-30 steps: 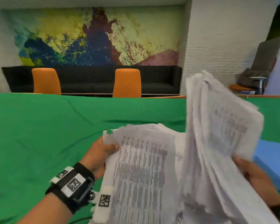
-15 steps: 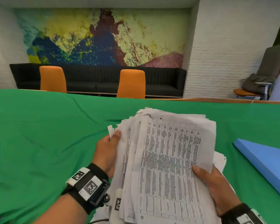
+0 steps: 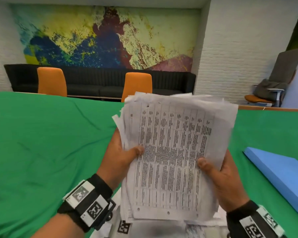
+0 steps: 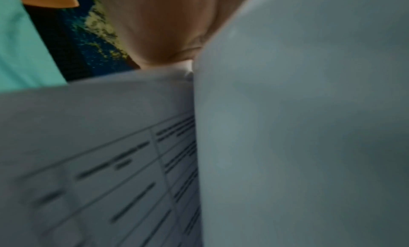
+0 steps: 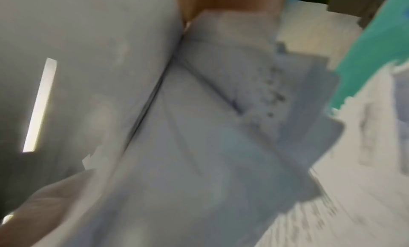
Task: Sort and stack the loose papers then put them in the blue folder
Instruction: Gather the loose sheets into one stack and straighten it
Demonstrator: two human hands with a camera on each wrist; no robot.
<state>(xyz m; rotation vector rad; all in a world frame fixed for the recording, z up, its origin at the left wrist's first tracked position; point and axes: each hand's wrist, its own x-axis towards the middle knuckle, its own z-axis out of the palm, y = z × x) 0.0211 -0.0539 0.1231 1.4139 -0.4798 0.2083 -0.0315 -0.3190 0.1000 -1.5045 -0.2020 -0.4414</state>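
Open green bench (image 3: 41, 143) was seen to the left of the held paper stack (image 3: 172, 157); a broad clear strip also lay beyond it. To the right, the blue folder (image 3: 280, 176) was laid flat, near the stack but apart. Loose sheets (image 3: 201, 229) were spread below the stack, at the near edge.

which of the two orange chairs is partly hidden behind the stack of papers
The right-hand orange chair: the top edge of the paper stack overlaps its lower part. The left orange chair stands fully clear of it.
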